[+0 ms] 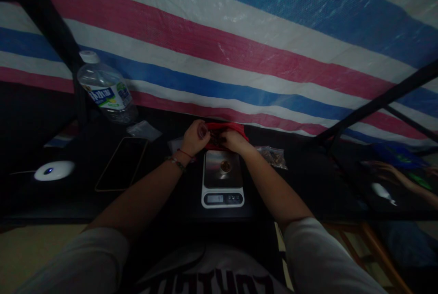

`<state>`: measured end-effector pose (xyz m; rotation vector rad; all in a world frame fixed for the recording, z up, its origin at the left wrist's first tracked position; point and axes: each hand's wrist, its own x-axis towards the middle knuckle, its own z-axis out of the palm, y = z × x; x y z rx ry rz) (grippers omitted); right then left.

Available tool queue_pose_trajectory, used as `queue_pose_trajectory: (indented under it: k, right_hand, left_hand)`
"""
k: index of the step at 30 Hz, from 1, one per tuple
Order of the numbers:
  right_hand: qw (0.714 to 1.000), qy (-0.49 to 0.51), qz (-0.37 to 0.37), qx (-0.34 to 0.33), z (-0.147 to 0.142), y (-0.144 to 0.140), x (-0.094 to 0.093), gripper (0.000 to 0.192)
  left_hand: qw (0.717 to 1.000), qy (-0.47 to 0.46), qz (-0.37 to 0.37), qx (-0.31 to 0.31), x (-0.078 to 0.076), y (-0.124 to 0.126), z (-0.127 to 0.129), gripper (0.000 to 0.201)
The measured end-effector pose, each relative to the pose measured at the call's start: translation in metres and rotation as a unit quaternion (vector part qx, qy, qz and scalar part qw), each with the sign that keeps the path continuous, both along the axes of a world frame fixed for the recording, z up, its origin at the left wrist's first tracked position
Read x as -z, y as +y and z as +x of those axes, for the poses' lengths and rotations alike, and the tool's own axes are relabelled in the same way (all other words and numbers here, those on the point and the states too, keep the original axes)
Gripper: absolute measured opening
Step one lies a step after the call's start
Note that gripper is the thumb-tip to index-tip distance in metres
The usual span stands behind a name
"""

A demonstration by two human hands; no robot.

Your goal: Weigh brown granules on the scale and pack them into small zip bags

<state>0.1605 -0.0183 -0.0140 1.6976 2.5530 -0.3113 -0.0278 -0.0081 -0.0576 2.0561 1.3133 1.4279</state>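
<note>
Head view, dim light: a blue, white and red striped sheet (239, 34) filled the upper background, and below it ran a black tabletop (308, 189). A large clear bottle (108, 95) stood at the far left, with a dark phone (122, 164) lying nearer the person. Midway along the near side sat a white kitchen scale (214, 177) with a metal plate, its display too faint to read. Just beyond the scale, straight ahead of the person, lay a red bag (226, 126), its long axis running side to side, between the two hands. The right hand (233, 139) was the nearer, its bent fingers reaching into the bag's opening; the fingertips were hidden, so whether they gripped anything could not be told. The left hand (194, 138), at the bag's left end, was curled closed around a small round container (203, 130), reddish and see-through. The bag looked bright red and soft, with dark, indistinct contents at its mouth. Smallest of all, a little white cup (224, 172) holding something brown stood upright on the scale plate.
</note>
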Motion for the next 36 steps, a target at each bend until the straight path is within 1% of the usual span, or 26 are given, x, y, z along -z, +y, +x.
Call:
queue_pose_trajectory:
  k: [3,7,11,14,16,18,20,24,27,30,33,36]
  right_hand:
    - [1.0,-0.02,0.02,-0.003,-0.003,0.001,0.0,0.025]
    - [0.999,-0.015,0.025,-0.016,-0.003,0.001,0.001,0.025]
    - [0.999,0.005,0.052,0.003,0.0,0.003,0.003,0.03]
    - [0.997,0.024,0.068,0.017,0.002,0.003,0.003,0.027]
    - [0.995,0.048,0.082,0.015,0.003,-0.001,-0.001,0.025]
    - [0.991,0.089,0.103,0.006,0.004,-0.013,-0.01,0.022]
    - [0.983,0.138,0.118,-0.005,0.005,-0.034,-0.022,0.02]
    - [0.97,0.218,0.104,-0.036,0.005,-0.09,-0.047,0.016]
    - [0.968,0.229,0.096,-0.043,0.0,-0.121,-0.054,0.017]
    - [0.972,0.214,0.091,-0.038,-0.008,-0.132,-0.051,0.018]
    - [0.981,0.177,0.081,-0.021,-0.013,-0.131,-0.044,0.018]
    - [0.987,0.143,0.067,-0.017,-0.017,-0.13,-0.042,0.019]
  left_hand:
    - [1.0,0.002,-0.001,-0.001,-0.001,0.0,-0.001,0.038]
    - [1.0,-0.001,0.0,0.01,0.001,0.0,-0.001,0.037]
    - [1.0,-0.005,0.005,0.015,0.005,0.003,-0.001,0.039]
    - [1.0,-0.006,0.001,0.021,0.005,0.003,-0.001,0.038]
    - [1.0,-0.01,-0.004,0.025,0.005,0.003,-0.001,0.038]
    - [1.0,-0.013,-0.008,0.023,0.004,0.002,-0.001,0.038]
    - [1.0,-0.015,-0.009,0.02,0.003,0.002,-0.001,0.037]
    - [1.0,-0.015,-0.009,0.022,0.002,0.001,0.0,0.036]
    - [0.999,-0.01,-0.016,0.026,0.0,0.0,0.001,0.036]
    - [1.0,-0.003,-0.022,0.017,-0.004,-0.003,0.002,0.034]
    - [1.0,-0.005,-0.023,0.007,-0.007,-0.006,0.001,0.033]
    - [1.0,-0.011,-0.022,0.003,-0.007,-0.005,0.001,0.032]
